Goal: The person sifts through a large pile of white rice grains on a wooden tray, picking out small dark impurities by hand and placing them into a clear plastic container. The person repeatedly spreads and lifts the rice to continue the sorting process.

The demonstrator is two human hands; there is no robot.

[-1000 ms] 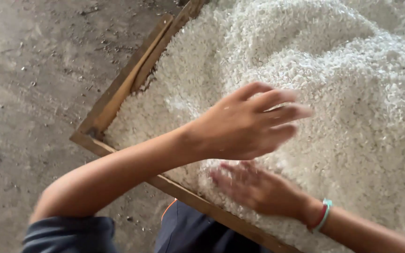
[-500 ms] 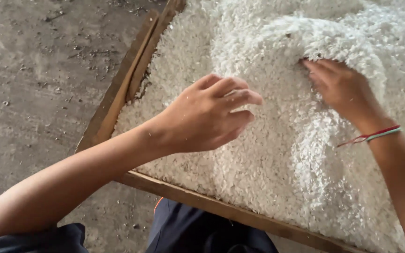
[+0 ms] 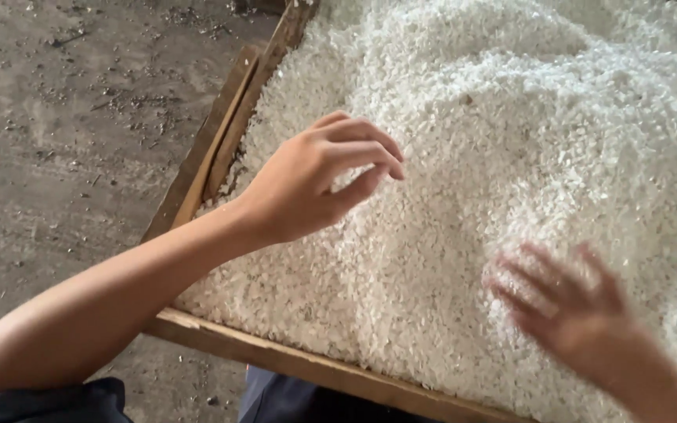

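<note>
1. Head view, looking down: a wide bed of white rice grains [image 3: 511, 141] fills almost the whole right and centre of the picture, heaped in soft mounds inside a wooden frame [image 3: 291, 362].
2. The left hand [image 3: 319, 184] hangs over the left part of the rice, palm down, fingers curled and drawn loosely together, thumb tucked under the fingertips. It grips nothing that can be seen; whether a few grains sit between thumb and fingers cannot be told.
3. The left forearm runs in from the lower left corner and crosses above the near rail of the frame.
4. The right hand [image 3: 566, 305] is low on the right, smeared by motion blur, fingers spread wide and pointing up-left, lying flat on the grains or just over them. The blur hides whether it truly touches.
5. The two hands are well apart, with open rice between them.
6. The frame's left rail [image 3: 221, 141] slants from the top centre down to the near corner, made of doubled wooden slats.
7. Outside the frame, on the left, lies a grey dirt floor [image 3: 64, 133], scattered with small bits of debris.
8. At the bottom edge, dark blue cloth [image 3: 291, 399] shows below the near rail.
</note>
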